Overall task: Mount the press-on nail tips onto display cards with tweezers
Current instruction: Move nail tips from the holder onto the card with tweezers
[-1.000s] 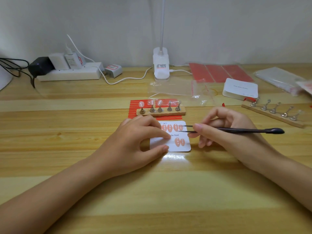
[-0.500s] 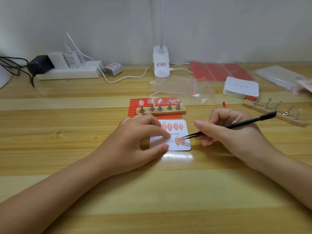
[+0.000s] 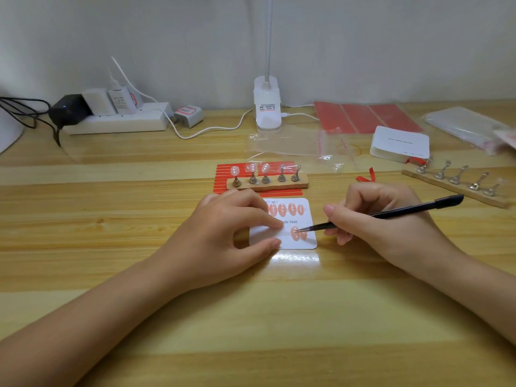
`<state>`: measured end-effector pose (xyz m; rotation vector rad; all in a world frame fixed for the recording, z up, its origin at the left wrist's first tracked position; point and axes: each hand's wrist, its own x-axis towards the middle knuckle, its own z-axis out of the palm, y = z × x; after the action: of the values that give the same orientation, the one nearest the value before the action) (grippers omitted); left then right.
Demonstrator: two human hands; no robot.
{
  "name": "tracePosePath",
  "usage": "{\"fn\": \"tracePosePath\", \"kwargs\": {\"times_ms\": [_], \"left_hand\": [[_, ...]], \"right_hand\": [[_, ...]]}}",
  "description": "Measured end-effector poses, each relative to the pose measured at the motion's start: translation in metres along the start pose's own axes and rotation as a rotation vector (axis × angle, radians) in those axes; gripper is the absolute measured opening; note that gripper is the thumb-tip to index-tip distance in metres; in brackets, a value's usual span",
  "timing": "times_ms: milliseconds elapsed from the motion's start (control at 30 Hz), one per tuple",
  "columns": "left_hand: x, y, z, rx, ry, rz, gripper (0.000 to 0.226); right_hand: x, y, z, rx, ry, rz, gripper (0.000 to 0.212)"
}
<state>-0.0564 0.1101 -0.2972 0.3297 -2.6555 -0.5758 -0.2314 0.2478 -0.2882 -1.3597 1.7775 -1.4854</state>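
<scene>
nail tip (image 3: 294,233) on display card (image 3: 308,219) touches tweezers (image 3: 391,213) pinched in right hand (image 3: 382,219); left hand (image 3: 223,233) fingertips press card.

Display card (image 3: 307,219) reads "de Nail"

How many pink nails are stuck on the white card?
7: five in the top row of the card, two at bottom right. The left hand may hide more.

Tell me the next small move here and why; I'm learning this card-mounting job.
Probably press the tweezers tip down to seat the lower-row nail tip it touches. The left hand already pins the display card, and the right hand holds the tweezers angled onto that tip.
</scene>
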Motion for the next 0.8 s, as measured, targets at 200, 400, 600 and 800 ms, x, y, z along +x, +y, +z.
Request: {"fn": "tracePosePath", "kwargs": {"times_ms": [200,400,600,800], "left_hand": [[0.004,0.001,-0.007,0.082,-0.029,0.051,0.027],[0.012,0.002,-0.016,-0.089,-0.049,0.026,0.022],[0.029,-0.008,-0.027,-0.05,0.26,-0.004,0.022],[0.053,-0.024,-0.015,-0.275,0.181,-0.228,0.056]], "right_hand": [[-0.001,-0.001,0.0,-0.02,0.009,0.026,0.03],[0.002,-0.003,-0.002,0.26,0.094,0.11,0.025],[0.005,0.0,-0.005,0.377,0.127,0.117,0.022],[0.006,-0.004,-0.001,0.263,0.101,0.058,0.041]]}}
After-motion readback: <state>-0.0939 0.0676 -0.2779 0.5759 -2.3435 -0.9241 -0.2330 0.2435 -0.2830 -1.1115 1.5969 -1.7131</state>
